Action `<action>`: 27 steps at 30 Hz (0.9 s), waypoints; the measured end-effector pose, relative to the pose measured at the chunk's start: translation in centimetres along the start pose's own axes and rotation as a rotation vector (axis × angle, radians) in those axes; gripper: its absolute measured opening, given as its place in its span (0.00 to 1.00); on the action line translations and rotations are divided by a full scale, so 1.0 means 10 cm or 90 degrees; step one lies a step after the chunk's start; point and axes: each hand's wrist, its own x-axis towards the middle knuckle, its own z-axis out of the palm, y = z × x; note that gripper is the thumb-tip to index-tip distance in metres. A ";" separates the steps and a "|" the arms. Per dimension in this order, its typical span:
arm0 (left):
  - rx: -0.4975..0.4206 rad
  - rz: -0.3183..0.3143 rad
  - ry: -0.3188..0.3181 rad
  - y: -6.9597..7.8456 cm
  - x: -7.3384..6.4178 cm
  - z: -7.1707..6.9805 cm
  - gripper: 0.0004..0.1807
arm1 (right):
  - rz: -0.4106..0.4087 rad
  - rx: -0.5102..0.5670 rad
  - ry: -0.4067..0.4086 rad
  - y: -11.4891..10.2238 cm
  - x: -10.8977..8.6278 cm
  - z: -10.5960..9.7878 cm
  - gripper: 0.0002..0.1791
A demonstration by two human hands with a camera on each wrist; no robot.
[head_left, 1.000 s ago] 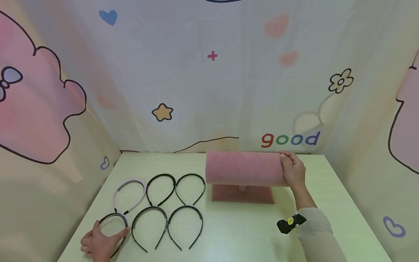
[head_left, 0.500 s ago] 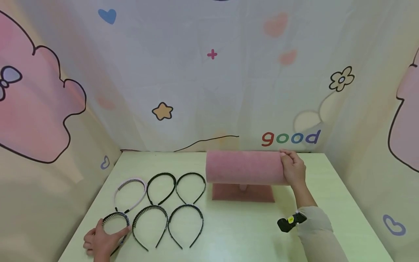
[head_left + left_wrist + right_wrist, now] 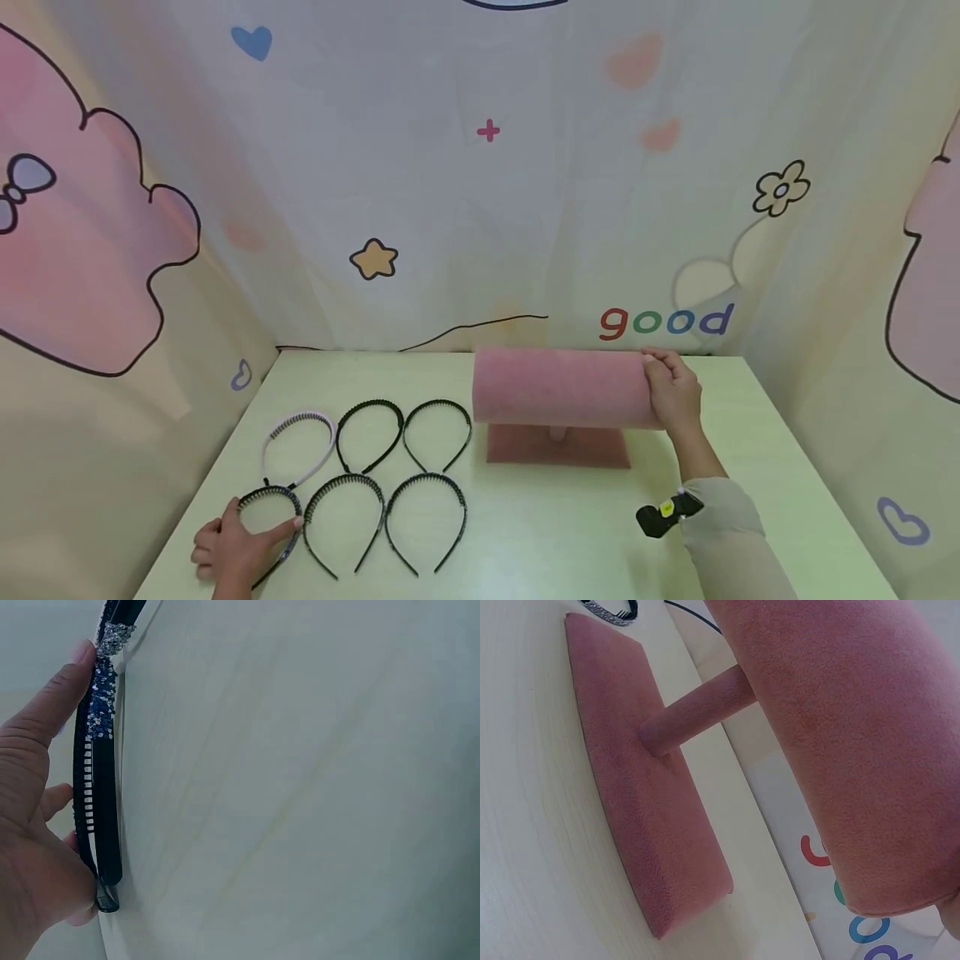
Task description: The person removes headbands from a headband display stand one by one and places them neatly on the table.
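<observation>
In the head view, my left hand [image 3: 238,552] holds a toothed headband [image 3: 294,517] at the table's front left, thumb on its right side and fingers on its left. The left wrist view shows this headband [image 3: 103,705] edge-on, dark with blue and silver glitter, my thumb [image 3: 64,694] against the glitter. My right hand [image 3: 671,392] grips the right end of a pink plush headband display stand [image 3: 562,387], a horizontal roll on a post. Its flat base [image 3: 641,780] rests on the table in the right wrist view. Most of the right hand is out of that view.
Several more headbands lie in two rows: a lilac one [image 3: 330,446], a black one [image 3: 390,446] and a dark one [image 3: 467,437] at the back, two dark ones [image 3: 381,521] [image 3: 462,521] in front. A patterned curtain [image 3: 450,192] rises behind the pale table [image 3: 555,533].
My left hand and the glittery headband have shifted slightly right, closer to the neighbouring headband. The right hand keeps its hold on the pink stand, which stays in place.
</observation>
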 end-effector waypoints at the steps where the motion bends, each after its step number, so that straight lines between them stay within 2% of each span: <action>1: 0.000 0.001 -0.001 0.01 0.00 0.00 0.71 | -0.003 -0.002 0.001 0.01 0.00 0.00 0.21; 7: -0.004 0.010 -0.004 0.02 0.01 0.00 0.69 | -0.020 -0.001 0.007 0.02 0.01 0.01 0.21; 20: -0.006 -0.022 -0.011 0.04 0.12 0.03 0.71 | -0.015 -0.004 0.016 0.03 0.04 0.04 0.20; 24: -0.007 -0.040 -0.002 0.03 0.10 0.04 0.72 | 0.004 0.020 0.038 0.05 0.01 0.07 0.21; 27: -0.007 -0.051 0.003 0.04 0.09 0.05 0.72 | 0.011 0.023 0.073 0.06 -0.01 0.08 0.21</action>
